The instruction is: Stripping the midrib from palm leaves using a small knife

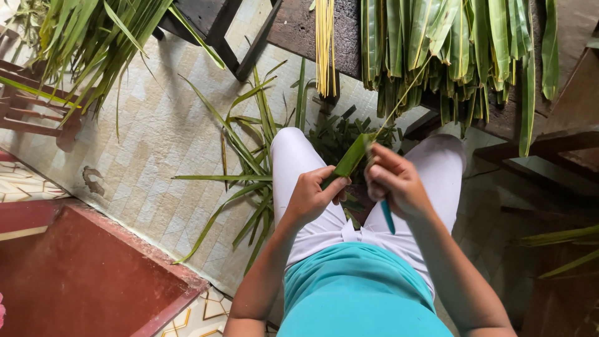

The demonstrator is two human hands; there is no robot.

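Green folded palm-leaf strip point(350, 157) at frame centre, pinched by left hand point(314, 195); right hand point(394, 182) pinches pale midrib point(399, 100) and teal-handled tool point(388, 216). Step: stripping midrib; next needs steady pull.

Green leaf strip point(350, 159) between the hands, a pale yellow-green rib point(402, 97) running off it. Below the right hand point(394, 182), a teal handle point(388, 216) pokes out. White trousers point(293, 156), turquoise top point(355, 293). Floor tiles point(156, 137) are cream and beige in a woven check; scattered leaves point(249, 181) green. Hanging fronds point(455, 43) are dark green streaked yellow, the stick bundle point(324, 43) straw-yellow. Dark brown bench point(299, 25), red-brown slab point(81, 274).
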